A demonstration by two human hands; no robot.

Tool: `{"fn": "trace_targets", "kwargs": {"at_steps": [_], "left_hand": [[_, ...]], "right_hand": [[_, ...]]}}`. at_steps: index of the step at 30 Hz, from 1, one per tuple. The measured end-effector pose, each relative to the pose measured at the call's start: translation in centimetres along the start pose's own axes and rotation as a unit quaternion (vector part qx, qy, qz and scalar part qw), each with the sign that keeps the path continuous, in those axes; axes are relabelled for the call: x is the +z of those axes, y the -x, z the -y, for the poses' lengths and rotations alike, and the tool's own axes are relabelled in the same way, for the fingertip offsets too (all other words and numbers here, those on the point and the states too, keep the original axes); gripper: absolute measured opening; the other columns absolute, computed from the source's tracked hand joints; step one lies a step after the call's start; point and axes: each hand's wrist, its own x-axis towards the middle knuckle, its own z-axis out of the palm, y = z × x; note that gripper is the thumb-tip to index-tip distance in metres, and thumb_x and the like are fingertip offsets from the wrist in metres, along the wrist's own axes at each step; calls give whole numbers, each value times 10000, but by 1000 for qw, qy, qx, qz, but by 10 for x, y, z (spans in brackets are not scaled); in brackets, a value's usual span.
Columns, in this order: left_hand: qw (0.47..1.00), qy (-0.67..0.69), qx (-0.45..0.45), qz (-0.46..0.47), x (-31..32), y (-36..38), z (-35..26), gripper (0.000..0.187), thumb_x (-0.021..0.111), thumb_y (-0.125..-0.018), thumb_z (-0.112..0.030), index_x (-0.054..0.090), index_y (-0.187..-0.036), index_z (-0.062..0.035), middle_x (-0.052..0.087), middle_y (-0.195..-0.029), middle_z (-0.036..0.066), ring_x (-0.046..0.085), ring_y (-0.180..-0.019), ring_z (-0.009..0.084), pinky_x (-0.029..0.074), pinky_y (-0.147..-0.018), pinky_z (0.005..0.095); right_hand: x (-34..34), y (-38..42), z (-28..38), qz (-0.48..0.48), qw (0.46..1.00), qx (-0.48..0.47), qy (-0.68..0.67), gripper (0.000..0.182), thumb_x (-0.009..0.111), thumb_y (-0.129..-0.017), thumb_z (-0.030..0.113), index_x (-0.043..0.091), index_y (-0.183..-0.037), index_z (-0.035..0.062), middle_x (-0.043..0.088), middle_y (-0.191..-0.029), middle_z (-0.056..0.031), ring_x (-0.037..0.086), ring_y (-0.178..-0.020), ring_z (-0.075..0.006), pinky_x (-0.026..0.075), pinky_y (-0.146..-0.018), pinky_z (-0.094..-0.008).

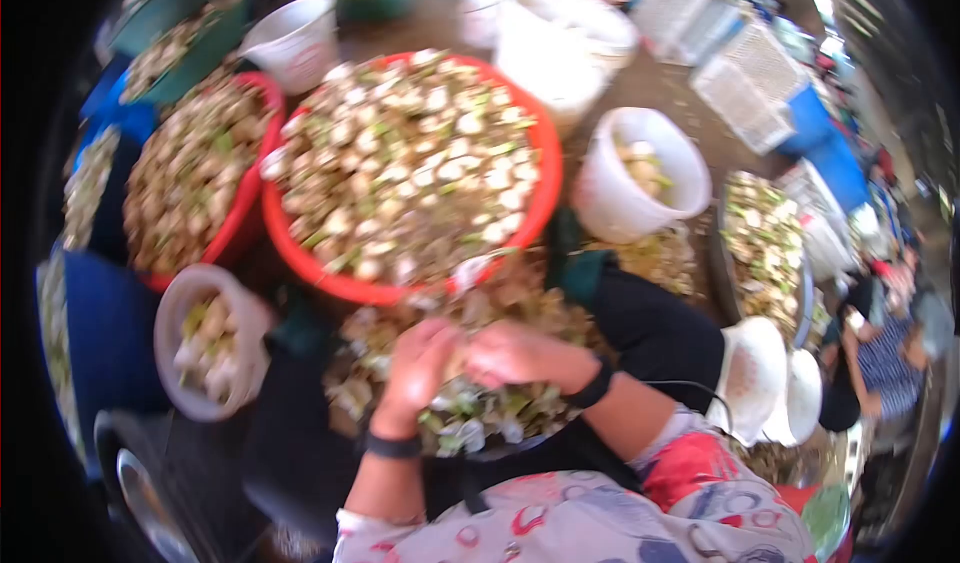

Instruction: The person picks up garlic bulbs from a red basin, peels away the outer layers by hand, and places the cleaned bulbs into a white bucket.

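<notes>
My left hand (425, 355) and my right hand (518, 353) are close together above my lap, fingers curled in. Motion blur and the fingers hide what they hold, if anything. Beneath them lies a heap of papery peels and green leaf scraps (490, 411). Just beyond, a large red tub (552, 178) holds many pale bulbs (400, 158) with short green stems, like onions or garlic. Left of my lap stands a white bucket (262, 328) with some bulbs in it. Another white bucket (690, 168), with a few bulbs inside, is to the right of the tub.
A second red tub (272, 113) full of bulbs is at the left, beside a blue container (110, 353). White buckets (550, 58) stand behind. At the right are a basin of bulbs (762, 238), white buckets (760, 373) and a seated person (885, 358).
</notes>
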Motion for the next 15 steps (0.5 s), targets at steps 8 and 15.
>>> {"fn": "trace_targets", "kwargs": {"at_steps": [8, 15], "left_hand": [[996, 85, -16, 27, -6, -6, -20, 286, 429, -809, -247, 547, -768, 10, 538, -756, 83, 511, -671, 164, 396, -642, 271], [972, 211, 100, 30, 11, 8, -19, 391, 329, -854, -333, 517, -785, 3, 531, -849, 118, 507, -781, 207, 398, -725, 316]], "right_hand": [[-4, -7, -2, -9, 996, 6, -93, 419, 359, -889, 313, 538, -674, 1, 525, -514, -46, 491, -452, -113, 379, -450, -255], [2, 4, -8, 77, 984, -77, -140, 417, 364, -894, 318, 533, -653, 23, 485, -529, -21, 444, -449, -95, 351, -428, -237]]}}
